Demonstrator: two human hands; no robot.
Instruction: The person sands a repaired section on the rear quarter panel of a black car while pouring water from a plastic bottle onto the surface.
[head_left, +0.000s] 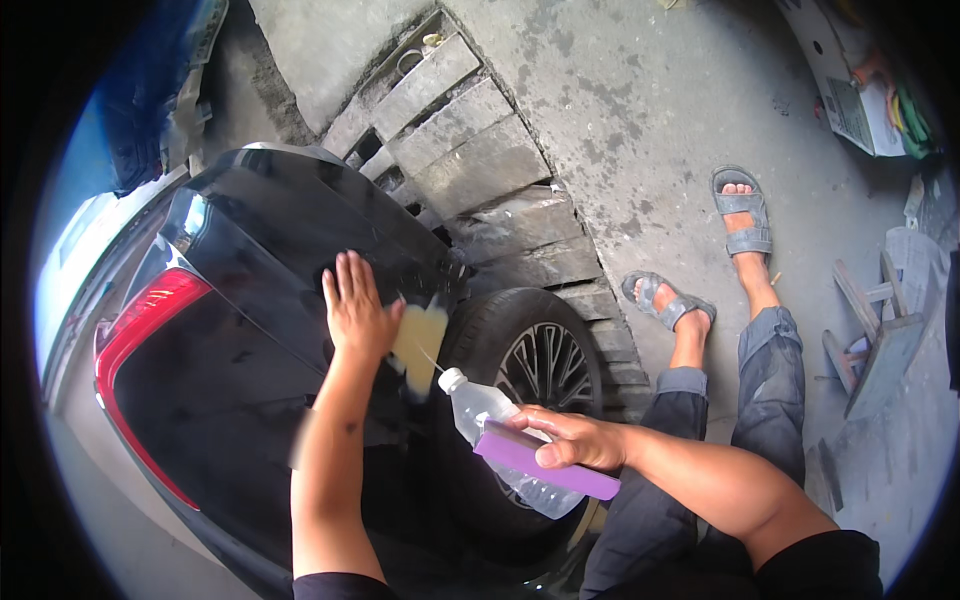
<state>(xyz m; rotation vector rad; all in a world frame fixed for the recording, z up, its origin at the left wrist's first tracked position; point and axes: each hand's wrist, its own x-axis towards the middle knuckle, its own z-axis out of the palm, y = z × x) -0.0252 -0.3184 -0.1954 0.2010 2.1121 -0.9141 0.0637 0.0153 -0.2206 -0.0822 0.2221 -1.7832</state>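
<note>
A black car's rear quarter panel (247, 352) fills the left and middle of the head view, with a yellowish patch (421, 337) beside the wheel arch. My left hand (360, 307) lies flat on the black paint, fingers a little spread, its thumb near that patch. In my right hand (574, 442) are a clear plastic bottle (472, 405) with a white cap and a purple block (517, 454), held together. A thin stream of liquid leaves the cap towards the panel. Part of the bottle is hidden by the block and fingers.
The car wheel (551, 367) is below the panel's edge, near my legs. Uneven slabs (480, 161) cover a channel in the concrete floor. A small wooden stool (885, 345) lies at the right, and a carton (855, 112) with things in it stands at the upper right.
</note>
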